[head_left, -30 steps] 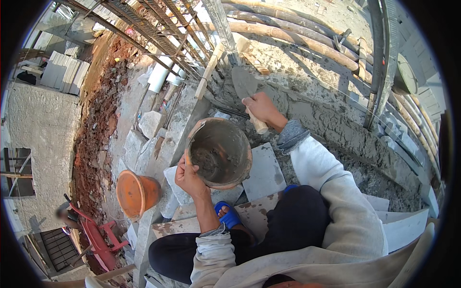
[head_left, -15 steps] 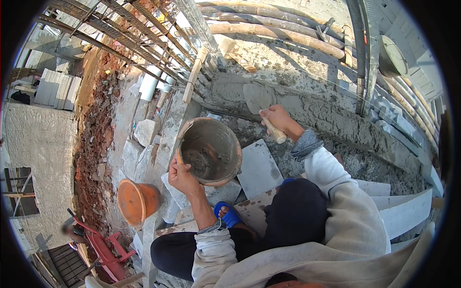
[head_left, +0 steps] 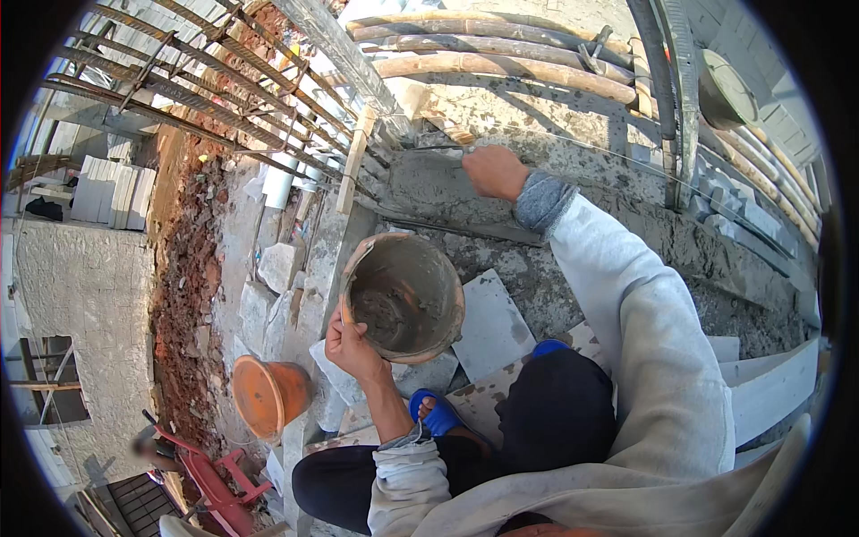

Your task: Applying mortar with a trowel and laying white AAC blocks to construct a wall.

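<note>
My left hand (head_left: 356,352) grips the rim of an orange bucket (head_left: 438,273), tilted so that its mortar-coated inside shows. Grey wet mortar (head_left: 386,315) lies at its bottom. My right hand (head_left: 495,172) is closed around a trowel (head_left: 437,148); its handle is hidden in the fist and its blade shows as a thin edge. The trowel is at the far edge of a mortar-covered strip (head_left: 438,192) on a low wall. Smooth mortar lies just below the blade, and rougher mortar continues to the right.
A second orange bucket (head_left: 264,394) stands at lower left, near a red wheelbarrow (head_left: 215,492). Steel rebar (head_left: 224,98) juts in at upper left beside a wooden strip (head_left: 355,166). Pale blocks (head_left: 492,318) lie by my blue sandals (head_left: 438,412). Bamboo poles (head_left: 501,67) lie beyond the wall.
My right hand has moved up and left with the trowel, whose blade has turned from flat to edge-on. My left hand still holds the bucket. The view has shifted slightly.
</note>
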Demonstrator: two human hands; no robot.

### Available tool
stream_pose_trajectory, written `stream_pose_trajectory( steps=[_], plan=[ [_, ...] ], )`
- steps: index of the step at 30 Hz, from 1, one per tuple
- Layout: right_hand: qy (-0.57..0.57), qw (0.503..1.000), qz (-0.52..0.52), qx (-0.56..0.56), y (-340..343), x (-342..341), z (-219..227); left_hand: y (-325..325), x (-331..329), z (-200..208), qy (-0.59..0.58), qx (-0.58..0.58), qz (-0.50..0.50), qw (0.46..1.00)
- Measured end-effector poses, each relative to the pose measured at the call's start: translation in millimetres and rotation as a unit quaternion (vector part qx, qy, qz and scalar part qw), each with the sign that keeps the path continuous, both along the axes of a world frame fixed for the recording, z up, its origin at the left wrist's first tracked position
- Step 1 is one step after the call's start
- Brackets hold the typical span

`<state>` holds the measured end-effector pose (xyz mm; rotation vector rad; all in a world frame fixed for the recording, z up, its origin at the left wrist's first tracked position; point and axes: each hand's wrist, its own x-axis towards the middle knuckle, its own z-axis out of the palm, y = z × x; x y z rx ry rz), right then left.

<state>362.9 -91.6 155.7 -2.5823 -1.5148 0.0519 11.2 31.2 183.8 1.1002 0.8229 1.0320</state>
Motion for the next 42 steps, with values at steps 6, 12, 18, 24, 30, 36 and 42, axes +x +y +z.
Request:
stream_pose_trajectory(
  steps=[6,12,18,24,30,36,42],
  plan=[
    [0.002,0.999,-0.015,-0.033,63,-2,-20,-7,0,6,0.006,-0.003,0.000,1.000],
    [0.038,0.998,0.013,-0.055,49,4,-26,-3,-2,-5,0.060,0.028,0.008,0.998],
    [0.027,0.996,-0.018,-0.081,-35,3,-26,-18,16,6,0.040,0.018,-0.005,0.999],
    [-0.019,0.995,-0.013,-0.094,-143,0,-13,-22,22,8,0.005,0.005,-0.025,1.000],
    [-0.047,0.991,-0.089,-0.086,-220,-51,58,-15,21,11,0.018,0.038,-0.075,0.996],
    [0.004,0.997,0.081,-0.003,-169,-117,92,-36,50,31,0.059,0.108,-0.144,0.982],
    [-0.119,0.991,0.066,-0.002,-121,-183,32,-58,65,50,0.045,0.181,-0.216,0.958]
  ],
)
